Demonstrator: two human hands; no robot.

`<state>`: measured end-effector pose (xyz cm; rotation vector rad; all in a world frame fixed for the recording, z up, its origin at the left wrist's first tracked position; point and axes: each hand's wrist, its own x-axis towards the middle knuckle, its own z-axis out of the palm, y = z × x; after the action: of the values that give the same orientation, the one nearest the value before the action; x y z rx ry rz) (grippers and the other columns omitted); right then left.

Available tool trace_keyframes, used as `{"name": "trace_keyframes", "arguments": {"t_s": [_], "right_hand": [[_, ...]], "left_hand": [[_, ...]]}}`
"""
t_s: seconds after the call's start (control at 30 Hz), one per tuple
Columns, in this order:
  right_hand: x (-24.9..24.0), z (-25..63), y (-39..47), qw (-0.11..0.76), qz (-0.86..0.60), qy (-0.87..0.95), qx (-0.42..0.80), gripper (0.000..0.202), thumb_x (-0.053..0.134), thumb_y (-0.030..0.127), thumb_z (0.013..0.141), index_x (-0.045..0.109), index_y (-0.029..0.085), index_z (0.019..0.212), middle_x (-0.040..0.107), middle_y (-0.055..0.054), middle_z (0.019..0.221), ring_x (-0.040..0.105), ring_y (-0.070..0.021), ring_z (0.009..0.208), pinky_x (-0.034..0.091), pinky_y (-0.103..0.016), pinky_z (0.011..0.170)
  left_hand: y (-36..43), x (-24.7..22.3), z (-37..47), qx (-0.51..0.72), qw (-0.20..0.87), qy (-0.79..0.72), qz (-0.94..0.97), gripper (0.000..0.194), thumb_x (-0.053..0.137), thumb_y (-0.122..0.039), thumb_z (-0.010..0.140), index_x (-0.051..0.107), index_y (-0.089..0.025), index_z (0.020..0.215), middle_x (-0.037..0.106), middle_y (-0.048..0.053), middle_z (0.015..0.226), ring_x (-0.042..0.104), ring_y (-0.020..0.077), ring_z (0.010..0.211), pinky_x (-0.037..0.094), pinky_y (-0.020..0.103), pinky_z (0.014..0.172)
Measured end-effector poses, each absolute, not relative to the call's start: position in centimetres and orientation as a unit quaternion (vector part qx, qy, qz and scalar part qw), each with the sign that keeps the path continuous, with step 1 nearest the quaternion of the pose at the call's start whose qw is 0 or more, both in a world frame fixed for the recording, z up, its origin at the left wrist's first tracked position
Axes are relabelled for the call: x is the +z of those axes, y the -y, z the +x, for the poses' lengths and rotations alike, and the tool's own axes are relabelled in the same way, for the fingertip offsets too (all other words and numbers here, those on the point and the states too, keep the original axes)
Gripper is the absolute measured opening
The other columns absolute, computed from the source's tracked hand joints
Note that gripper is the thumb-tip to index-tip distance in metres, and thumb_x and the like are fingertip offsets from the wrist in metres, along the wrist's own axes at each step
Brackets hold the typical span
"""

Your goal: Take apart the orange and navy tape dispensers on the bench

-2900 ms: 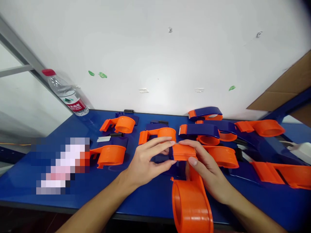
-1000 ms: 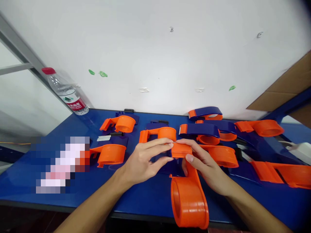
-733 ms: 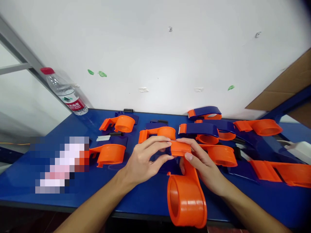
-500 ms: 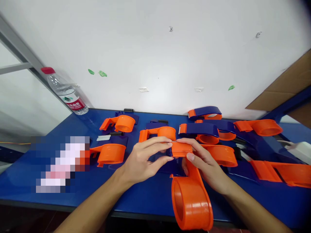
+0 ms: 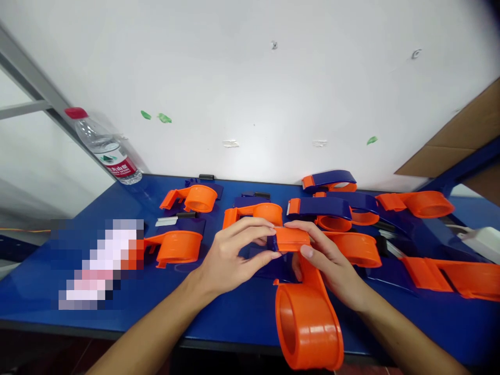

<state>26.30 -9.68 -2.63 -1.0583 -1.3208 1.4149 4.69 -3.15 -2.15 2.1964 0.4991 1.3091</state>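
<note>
An orange tape dispenser frame [image 5: 310,325] hangs over the front of the blue table, its round hub toward me and its flat head up. My right hand [image 5: 332,263] grips the head at its right side, with the thumb on the front face. At the head's left end, the fingers and thumb of my left hand [image 5: 238,255] pinch a small dark blue part [image 5: 274,243]. A thin toothed metal edge [image 5: 280,227] shows along the top of the head, between the fingertips of both hands.
Several orange and blue dispensers [image 5: 320,207] lie behind and right of my hands. More orange frames [image 5: 179,247] rest at the left. A water bottle [image 5: 113,156] leans at the back left. A white object [image 5: 482,245] is at the far right, near cardboard [image 5: 449,140].
Both hands keep almost the same place and grip. Near my left fingertips, slightly more of the dark blue part and the toothed edge now shows.
</note>
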Motion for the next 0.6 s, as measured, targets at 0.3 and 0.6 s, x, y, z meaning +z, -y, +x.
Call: {"name": "trace_keyframes", "arguments": {"t_s": [0.3,0.6], "right_hand": [[-2.3,27.5,9.3,0.453,-0.411,0.520,0.596,0.033,0.060,0.044,0.098,0.055,0.028,0.127,0.063,0.003,0.076,0.060,-0.0146,0.057,0.047,-0.028,0.057],[-1.3,29.0,8.5,0.490,-0.426,0.500,0.573,0.033,0.063,0.041,0.094,0.058,0.027,0.124,0.069,0.000,0.088,0.059,-0.0128,0.053,0.045,-0.025,0.050]], "left_hand": [[3.1,-2.0,4.6,0.479,0.289,-0.157,0.814,0.030,0.079,-0.014,0.082,0.069,-0.017,0.110,0.069,0.009,0.110,0.069,0.0143,0.088,0.063,0.025,0.076],[2.6,-1.9,4.3,0.377,0.363,-0.297,0.799,0.016,0.071,-0.024,0.090,0.070,-0.020,0.106,0.064,0.006,0.109,0.067,0.0159,0.091,0.061,0.030,0.081]]}}
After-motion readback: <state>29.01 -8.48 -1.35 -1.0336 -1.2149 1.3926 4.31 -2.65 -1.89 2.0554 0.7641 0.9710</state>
